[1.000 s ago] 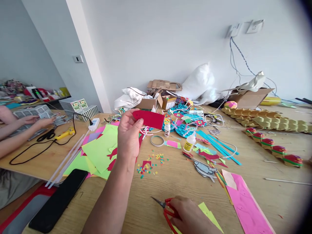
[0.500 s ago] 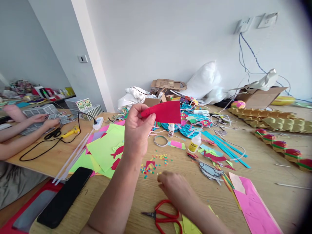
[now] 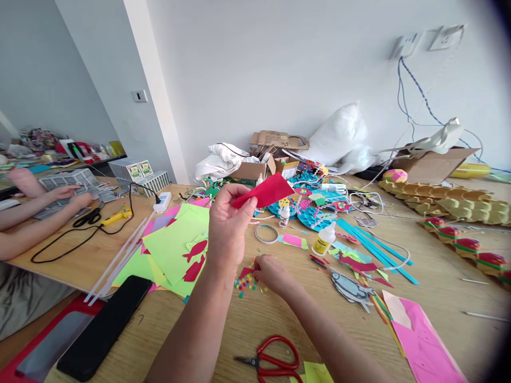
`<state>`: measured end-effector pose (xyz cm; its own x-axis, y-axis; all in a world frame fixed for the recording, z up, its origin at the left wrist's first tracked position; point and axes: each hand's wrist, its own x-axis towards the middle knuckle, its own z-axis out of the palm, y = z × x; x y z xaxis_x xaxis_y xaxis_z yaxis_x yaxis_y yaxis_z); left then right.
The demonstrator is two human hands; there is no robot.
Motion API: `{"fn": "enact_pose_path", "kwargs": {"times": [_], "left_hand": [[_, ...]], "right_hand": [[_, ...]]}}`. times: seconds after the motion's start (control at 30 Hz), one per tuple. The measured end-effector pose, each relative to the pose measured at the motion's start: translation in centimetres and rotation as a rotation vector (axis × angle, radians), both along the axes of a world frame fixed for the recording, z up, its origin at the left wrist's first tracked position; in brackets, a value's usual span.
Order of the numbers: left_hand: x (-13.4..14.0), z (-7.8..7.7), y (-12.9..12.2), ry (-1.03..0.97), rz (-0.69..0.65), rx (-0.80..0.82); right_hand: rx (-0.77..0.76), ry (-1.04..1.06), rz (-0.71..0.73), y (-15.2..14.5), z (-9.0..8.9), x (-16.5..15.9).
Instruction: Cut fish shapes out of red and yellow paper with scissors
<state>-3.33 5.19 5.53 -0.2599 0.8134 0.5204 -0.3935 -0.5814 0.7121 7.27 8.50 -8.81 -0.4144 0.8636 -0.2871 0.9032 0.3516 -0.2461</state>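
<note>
Left hand (image 3: 229,226) pinching red paper (image 3: 274,191), higher than the confetti (image 3: 244,288); right hand (image 3: 272,272) at the red scrap (image 3: 245,272) there, can't tell if its grip's closed. Sloppy drag could scatter that confetti.

the red paper strip (image 3: 275,190) is held in the air, pinched at its left end, and it slants upward to the right. its free end is broad, with a straight edge. the small red scrap (image 3: 246,272) is lower, at the wooden table (image 3: 251,319); partly hidden, its whole outline cannot be told.
</note>
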Motion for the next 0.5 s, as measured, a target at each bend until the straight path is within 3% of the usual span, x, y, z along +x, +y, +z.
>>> {"fn": "enact_pose_path", "kwargs": {"times": [0.23,0.4,0.5], "left_hand": [[0.0,-0.4,0.2,0.013,0.018,-0.008],[0.4,-0.4,0.0,-0.004,-0.018,-0.031],[0.7,-0.8,0.1,0.015,-0.043,-0.065]], "right_hand": [[0.005,0.098,-0.041,0.2,-0.4,-0.1],[0.068,0.264,-0.091,-1.1,1.4,0.8],[0.127,0.361,-0.176,-2.0,2.7,3.2]]}}
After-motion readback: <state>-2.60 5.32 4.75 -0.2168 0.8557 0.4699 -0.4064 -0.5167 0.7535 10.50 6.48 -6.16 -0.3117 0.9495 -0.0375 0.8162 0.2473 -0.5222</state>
